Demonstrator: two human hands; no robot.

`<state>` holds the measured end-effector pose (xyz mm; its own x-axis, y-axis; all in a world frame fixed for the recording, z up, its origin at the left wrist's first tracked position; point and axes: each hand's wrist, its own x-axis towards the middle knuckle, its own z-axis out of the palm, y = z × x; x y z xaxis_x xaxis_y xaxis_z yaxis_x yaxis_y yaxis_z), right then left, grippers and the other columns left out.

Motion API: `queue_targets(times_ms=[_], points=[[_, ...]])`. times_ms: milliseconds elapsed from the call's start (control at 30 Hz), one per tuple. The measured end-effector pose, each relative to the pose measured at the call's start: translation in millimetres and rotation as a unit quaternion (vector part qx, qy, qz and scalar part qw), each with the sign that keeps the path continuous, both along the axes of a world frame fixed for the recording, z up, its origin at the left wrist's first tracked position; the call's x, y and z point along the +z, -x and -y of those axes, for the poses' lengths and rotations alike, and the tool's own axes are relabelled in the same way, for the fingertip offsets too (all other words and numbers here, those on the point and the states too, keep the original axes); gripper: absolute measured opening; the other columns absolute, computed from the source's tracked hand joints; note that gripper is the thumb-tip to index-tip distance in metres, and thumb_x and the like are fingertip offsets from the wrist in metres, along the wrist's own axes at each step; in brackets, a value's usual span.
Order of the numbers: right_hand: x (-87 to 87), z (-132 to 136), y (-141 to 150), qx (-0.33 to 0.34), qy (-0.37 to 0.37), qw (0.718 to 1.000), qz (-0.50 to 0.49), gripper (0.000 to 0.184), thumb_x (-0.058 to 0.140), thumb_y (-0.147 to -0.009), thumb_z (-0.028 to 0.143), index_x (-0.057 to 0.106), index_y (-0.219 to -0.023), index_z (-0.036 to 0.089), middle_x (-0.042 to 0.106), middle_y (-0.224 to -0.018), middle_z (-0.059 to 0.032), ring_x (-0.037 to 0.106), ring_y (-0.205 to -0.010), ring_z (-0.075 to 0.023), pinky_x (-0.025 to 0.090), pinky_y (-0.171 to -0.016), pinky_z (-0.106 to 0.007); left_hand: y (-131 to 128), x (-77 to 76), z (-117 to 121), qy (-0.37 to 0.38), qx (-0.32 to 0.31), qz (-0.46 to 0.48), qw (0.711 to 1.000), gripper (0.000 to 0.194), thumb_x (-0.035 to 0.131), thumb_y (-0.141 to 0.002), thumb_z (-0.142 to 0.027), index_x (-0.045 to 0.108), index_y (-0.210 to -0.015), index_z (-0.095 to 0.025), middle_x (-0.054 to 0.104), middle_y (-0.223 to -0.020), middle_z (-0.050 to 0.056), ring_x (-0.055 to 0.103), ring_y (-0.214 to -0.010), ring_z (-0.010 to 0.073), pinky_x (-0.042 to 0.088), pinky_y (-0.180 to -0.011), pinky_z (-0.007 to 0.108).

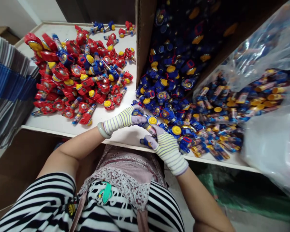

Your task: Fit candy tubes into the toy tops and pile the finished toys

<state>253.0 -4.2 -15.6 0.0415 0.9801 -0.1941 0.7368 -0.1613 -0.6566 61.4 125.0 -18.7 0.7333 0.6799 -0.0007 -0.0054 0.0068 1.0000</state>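
My left hand (122, 120), in a striped glove with bare-coloured lilac fingertips, is closed around a blue toy watch (152, 120) with a round yellow part. My right hand (168, 149), gloved alike, is closed on a small clear tube (150, 130) with a printed label, right against the watch. Whether the tube is fixed to the watch I cannot tell. Another blue piece (145, 142) lies under my right fingertips at the table edge. Loose blue toy watches (176, 130) lie just beyond my right hand.
A heap of red toy watches (72, 83), some blue, covers the white table's (91, 131) left. A tipped cardboard box (144, 38) spills blue watches. Right of it, small orange-capped tubes (217, 119) spread from a clear plastic bag (263, 42). Stacked printed sheets (9, 87) stand far left.
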Motion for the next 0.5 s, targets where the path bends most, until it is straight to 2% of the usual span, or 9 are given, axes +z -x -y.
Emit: queue_targets(times_ms=[33,100,167,233,300,333,400,467,500], points=[[1.5,-2,-1,0.011,-0.02,0.997,0.071,0.056,0.048,-0.09,0.066,0.067,-0.107,0.017,0.068,-0.084,-0.0115,0.061,-0.071,-0.023,0.046,-0.065,-0.032,-1,-1.1,0,0.013,0.008,-0.005,1.0,0.038,0.071,-0.084,-0.049,0.059,-0.091,-0.013,0.059,-0.083,0.003,0.054,-0.071,0.013,0.046,-0.066,0.025],[0.6,-6,-1,0.049,-0.026,0.993,0.102,0.053,0.041,-0.094,0.064,0.068,-0.098,0.018,0.068,-0.079,-0.0105,0.062,-0.07,-0.0227,0.047,-0.066,-0.032,-2,-6.8,2,0.022,0.018,0.005,1.0,0.041,0.074,-0.081,-0.05,0.059,-0.091,-0.013,0.06,-0.084,0.003,0.055,-0.073,0.0136,0.047,-0.067,0.025],[-4.9,-7,0,0.086,-0.017,0.996,0.035,0.054,0.035,-0.098,0.062,0.067,-0.089,0.02,0.067,-0.074,-0.0075,0.061,-0.065,-0.0205,0.048,-0.063,-0.031,0,-15.3,4,0.014,0.032,0.031,0.999,0.046,0.082,-0.072,-0.048,0.06,-0.095,-0.014,0.062,-0.089,0.004,0.057,-0.078,0.0158,0.049,-0.07,0.026],[-11.0,-8,0,0.099,-0.009,0.995,-0.029,0.055,0.032,-0.099,0.062,0.067,-0.086,0.02,0.069,-0.075,-0.0077,0.062,-0.066,-0.0214,0.051,-0.065,-0.034,3,-22.3,4,0.007,0.009,0.05,0.999,0.046,0.084,-0.071,-0.043,0.061,-0.099,-0.015,0.064,-0.092,0.005,0.059,-0.081,0.0173,0.051,-0.072,0.028],[-13.3,-9,-6,0.094,-0.024,0.994,-0.04,0.053,0.037,-0.098,0.061,0.07,-0.102,0.02,0.073,-0.092,-0.0119,0.068,-0.084,-0.0267,0.056,-0.078,-0.041,10,-24.8,-6,-0.012,-0.027,0.043,0.999,0.037,0.079,-0.079,-0.036,0.061,-0.104,-0.016,0.065,-0.095,0.005,0.061,-0.082,0.0177,0.052,-0.073,0.029],[-12.3,-9,-12,0.086,-0.049,0.995,-0.033,0.054,0.042,-0.097,0.061,0.067,-0.118,0.019,0.073,-0.108,-0.0143,0.068,-0.098,-0.0295,0.056,-0.087,-0.044,16,-23.7,-17,-0.042,0.001,0.022,0.999,0.031,0.076,-0.084,-0.033,0.062,-0.106,-0.016,0.065,-0.095,0.004,0.062,-0.082,0.0169,0.052,-0.073,0.029],[-6.1,-9,-28,0.045,-0.119,0.992,-0.015,0.068,0.053,-0.092,0.062,0.049,-0.146,0.02,0.06,-0.138,-0.0168,0.061,-0.122,-0.0321,0.053,-0.099,-0.048,36,-16.1,-54,-0.123,0.167,-0.043,0.977,0.021,0.066,-0.093,-0.03,0.061,-0.108,-0.017,0.065,-0.095,0.002,0.063,-0.083,0.0145,0.052,-0.075,0.027],[3.5,-6,-46,-0.007,-0.158,0.987,-0.01,0.073,0.057,-0.091,0.059,0.041,-0.152,0.023,0.055,-0.145,-0.0158,0.059,-0.127,-0.0313,0.052,-0.101,-0.048,67,-1.3,-106,-0.197,0.378,-0.103,0.899,0.02,0.057,-0.099,-0.029,0.055,-0.113,-0.015,0.064,-0.102,0.001,0.061,-0.091,0.0122,0.051,-0.083,0.027],[8.7,-3,-54,-0.027,-0.161,0.986,-0.012,0.067,0.056,-0.092,0.057,0.046,-0.148,0.024,0.059,-0.141,-0.0147,0.061,-0.124,-0.0305,0.052,-0.102,-0.048,85,7.9,-134,-0.213,0.431,-0.114,0.869,0.023,0.052,-0.102,-0.028,0.049,-0.12,-0.013,0.061,-0.111,0.003,0.058,-0.101,0.0119,0.048,-0.091,0.029]])
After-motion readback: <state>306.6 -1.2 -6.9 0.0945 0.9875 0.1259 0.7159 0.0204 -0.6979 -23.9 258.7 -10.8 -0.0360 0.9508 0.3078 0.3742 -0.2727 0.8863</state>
